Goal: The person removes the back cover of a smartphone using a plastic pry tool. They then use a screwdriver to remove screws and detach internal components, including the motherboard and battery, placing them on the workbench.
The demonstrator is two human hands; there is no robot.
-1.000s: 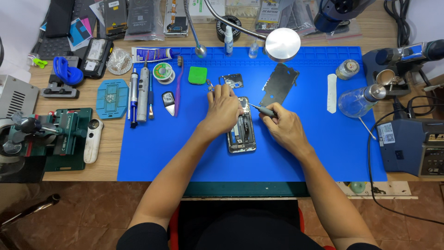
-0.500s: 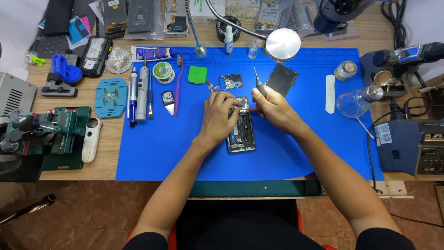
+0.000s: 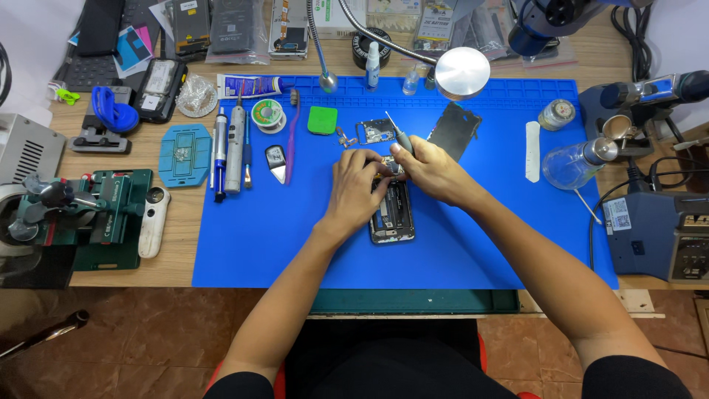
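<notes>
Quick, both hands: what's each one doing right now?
Left hand: fingers curled on the top of the opened phone, steadying it.
Right hand: closed on a screwdriver.

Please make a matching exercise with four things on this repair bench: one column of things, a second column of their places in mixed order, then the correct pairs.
Things:
1. phone
2. screwdriver
3. green pad
4. white strip

Places:
A. in the right hand
B. on the mat, right side, near the glass flask
C. under both hands, open
D. on the mat, top, left of the hands

Pairs: 1-C, 2-A, 3-D, 4-B
</notes>
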